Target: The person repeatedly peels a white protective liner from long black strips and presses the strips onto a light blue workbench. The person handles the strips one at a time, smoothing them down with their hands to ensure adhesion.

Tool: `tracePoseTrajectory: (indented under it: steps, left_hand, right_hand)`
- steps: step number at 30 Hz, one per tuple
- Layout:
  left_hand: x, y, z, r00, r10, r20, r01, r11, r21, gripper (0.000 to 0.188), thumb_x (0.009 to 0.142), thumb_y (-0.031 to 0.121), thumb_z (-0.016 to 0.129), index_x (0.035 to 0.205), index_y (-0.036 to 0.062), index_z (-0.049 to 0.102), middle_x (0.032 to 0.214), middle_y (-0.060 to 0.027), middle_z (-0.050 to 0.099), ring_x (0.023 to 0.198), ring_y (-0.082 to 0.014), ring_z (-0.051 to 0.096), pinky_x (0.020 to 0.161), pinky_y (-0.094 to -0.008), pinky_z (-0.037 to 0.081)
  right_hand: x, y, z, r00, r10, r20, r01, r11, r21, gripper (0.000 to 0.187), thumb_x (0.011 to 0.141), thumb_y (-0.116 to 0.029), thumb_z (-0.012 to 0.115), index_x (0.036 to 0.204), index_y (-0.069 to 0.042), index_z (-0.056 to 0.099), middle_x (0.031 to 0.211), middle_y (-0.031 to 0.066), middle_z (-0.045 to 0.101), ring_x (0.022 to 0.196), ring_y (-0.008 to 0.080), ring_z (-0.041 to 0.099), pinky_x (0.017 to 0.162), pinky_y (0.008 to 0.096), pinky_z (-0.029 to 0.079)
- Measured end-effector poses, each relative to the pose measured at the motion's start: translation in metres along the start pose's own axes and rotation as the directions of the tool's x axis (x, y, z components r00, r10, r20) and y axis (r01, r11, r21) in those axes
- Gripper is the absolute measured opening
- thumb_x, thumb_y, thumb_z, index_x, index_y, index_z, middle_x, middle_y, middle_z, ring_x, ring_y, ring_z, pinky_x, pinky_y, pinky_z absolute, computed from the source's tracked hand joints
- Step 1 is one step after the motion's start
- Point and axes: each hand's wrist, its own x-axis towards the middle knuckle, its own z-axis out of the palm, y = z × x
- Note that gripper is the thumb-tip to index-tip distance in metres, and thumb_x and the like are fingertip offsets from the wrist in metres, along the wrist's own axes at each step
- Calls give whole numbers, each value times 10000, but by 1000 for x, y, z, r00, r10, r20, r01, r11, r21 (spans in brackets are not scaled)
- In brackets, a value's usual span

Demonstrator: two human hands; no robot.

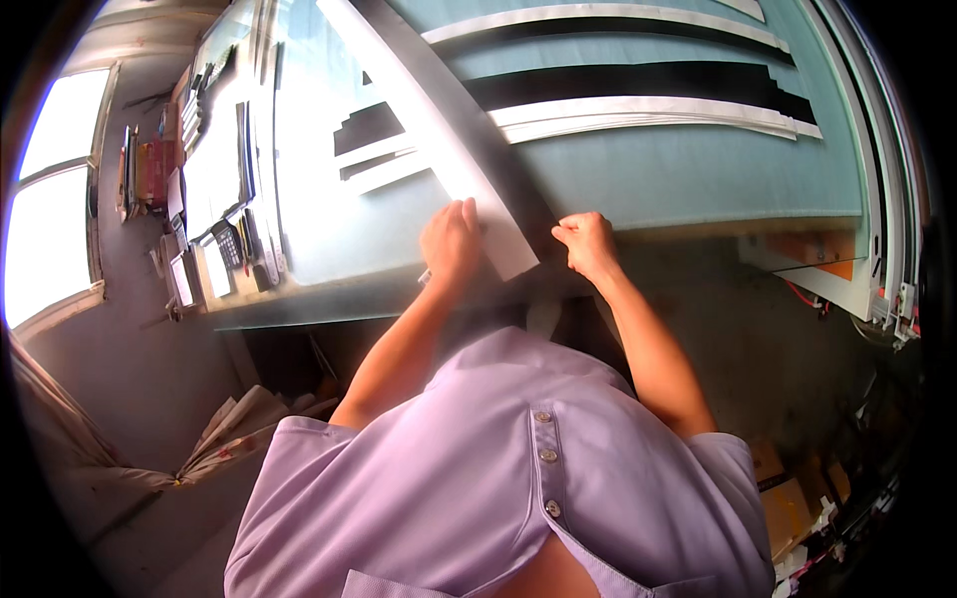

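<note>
A long white strip (477,189) runs diagonally from the far side of the table to its near edge, overhanging slightly. Along its right side lies a dark strip (495,149); whether the two are joined I cannot tell. My left hand (452,242) is closed at the white strip's left edge near its end. Level with it, my right hand (588,244) is closed, thumb and forefinger pinched at the dark strip's right edge. Beneath the diagonal strips, layered black strips (638,84) and white strips (648,112) lie crosswise.
The pale blue-green table (698,179) has a long metal rail (877,159) along its right. A calculator (227,242) and other small items sit at its left edge. Beyond are a window (60,189) and bundled cloth (234,431). Cardboard boxes (786,513) stand low at right.
</note>
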Motion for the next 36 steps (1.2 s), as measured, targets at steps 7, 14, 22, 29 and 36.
tracePoseTrajectory:
  steps: [7, 14, 22, 29, 36]
  left_hand:
    - [23, 55, 8, 993, -107, -52, 102, 990, -101, 428, 1054, 321, 423, 863, 6, 640, 870, -220, 673, 866, -428, 624, 788, -530, 466]
    - [79, 34, 18, 979, -117, -169, 97, 988, -121, 478, 1033, 301, 390, 810, -33, 649, 838, -276, 681, 823, -501, 631, 772, -582, 466]
    - [85, 36, 23, 999, -16, -46, 22, 993, 120, 239, 966, 189, 469, 931, -4, 606, 902, -235, 668, 905, -453, 635, 805, -551, 479]
    - [90, 22, 42, 938, -85, -337, 116, 991, 73, 242, 961, 206, 492, 1095, 51, 621, 1180, -153, 575, 1157, -346, 500, 976, -504, 401]
    - [98, 34, 38, 925, 146, -350, -124, 989, 84, 454, 698, 203, 784, 1125, 99, 669, 1262, -137, 594, 1239, -370, 508, 1006, -493, 426]
  right_hand:
    - [-59, 21, -104, 981, 49, 189, -58, 997, 44, 406, 894, -55, 671, 581, -50, 413, 485, -20, 398, 390, 73, 428, 376, 301, 298]
    - [-119, 57, -193, 966, 259, 22, -254, 957, -141, 287, 880, -42, 662, 628, -21, 525, 526, -8, 472, 404, 77, 504, 395, 280, 352]
    - [-118, 71, -188, 960, 278, 44, -274, 959, -72, 411, 902, -37, 644, 584, -72, 384, 524, -37, 391, 422, 66, 526, 382, 259, 359]
    - [-114, 72, -182, 948, 315, 49, -310, 947, -81, 170, 881, -48, 698, 740, 8, 621, 568, 11, 547, 451, 76, 536, 421, 267, 392]
    - [-132, 98, -186, 956, 286, -65, -282, 957, 72, 153, 849, -100, 745, 942, 22, 742, 657, 64, 670, 497, 89, 578, 452, 254, 462]
